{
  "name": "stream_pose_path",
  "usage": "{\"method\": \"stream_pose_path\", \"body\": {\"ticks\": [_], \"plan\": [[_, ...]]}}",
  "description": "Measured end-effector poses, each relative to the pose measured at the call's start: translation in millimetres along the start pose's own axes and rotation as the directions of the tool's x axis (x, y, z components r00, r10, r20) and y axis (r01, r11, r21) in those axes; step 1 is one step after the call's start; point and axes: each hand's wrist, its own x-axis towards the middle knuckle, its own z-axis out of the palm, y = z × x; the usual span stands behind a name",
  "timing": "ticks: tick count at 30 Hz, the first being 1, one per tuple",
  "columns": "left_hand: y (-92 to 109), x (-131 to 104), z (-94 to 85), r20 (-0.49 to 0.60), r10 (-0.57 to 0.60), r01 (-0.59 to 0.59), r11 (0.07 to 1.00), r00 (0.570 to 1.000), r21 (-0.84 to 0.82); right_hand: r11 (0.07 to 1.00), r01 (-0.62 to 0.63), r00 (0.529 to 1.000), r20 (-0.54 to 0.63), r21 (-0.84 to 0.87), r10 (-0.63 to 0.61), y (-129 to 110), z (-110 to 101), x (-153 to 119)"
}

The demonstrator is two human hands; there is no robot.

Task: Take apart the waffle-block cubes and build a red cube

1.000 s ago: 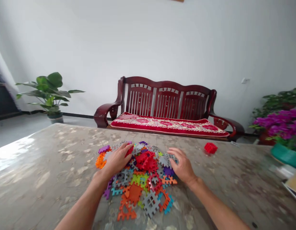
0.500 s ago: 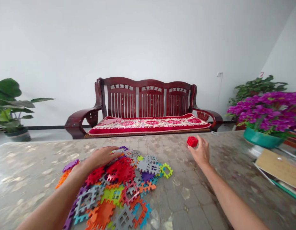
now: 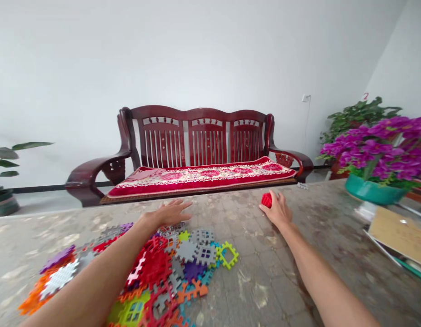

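A wide heap of toothed plastic pieces in red, grey, orange, purple, green and blue lies on the left half of the table. Over the heap's far edge, my left hand is spread with its fingers apart and nothing in it. Farther right, my right hand grips a small red block between thumb and fingers, at table height. A lime-green toothed frame lies at the heap's right edge. My left forearm hides part of the heap.
The patterned tabletop reaches toward a dark red wooden bench. At right stand purple flowers in a teal pot, beside a brown folder. A small grey piece lies near the far edge.
My left hand has lifted off the pieces and moved right and slightly farther away, fingers spreading. My right hand still holds the red block. The view has turned slightly.
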Motion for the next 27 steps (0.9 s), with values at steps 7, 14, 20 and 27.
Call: {"method": "stream_pose_path", "body": {"ticks": [7,14,20,27], "plan": [[-10.3,10.0,20.0,-0.029,0.032,-0.033,0.998,0.999,-0.045,0.991,0.118,0.992,-0.031,-0.069,-0.12,3.1,4.8,7.2],[-23.8,-2.3,26.0,-0.202,0.108,-0.14,0.979,0.973,-0.149,0.98,0.189,0.98,-0.076,0.061,-0.184,-10.5,1.7,-21.6],[-41.1,-53.5,29.0,-0.494,0.057,-0.186,0.958,0.868,-0.217,0.782,0.232,0.955,0.019,0.579,-0.297,-66.3,-13.7,-77.0],[-37.7,-126.9,14.8,-0.621,0.023,-0.297,0.891,0.784,-0.343,0.603,0.467,0.781,0.017,0.647,-0.624,-181.8,-67.7,-157.3]]}}
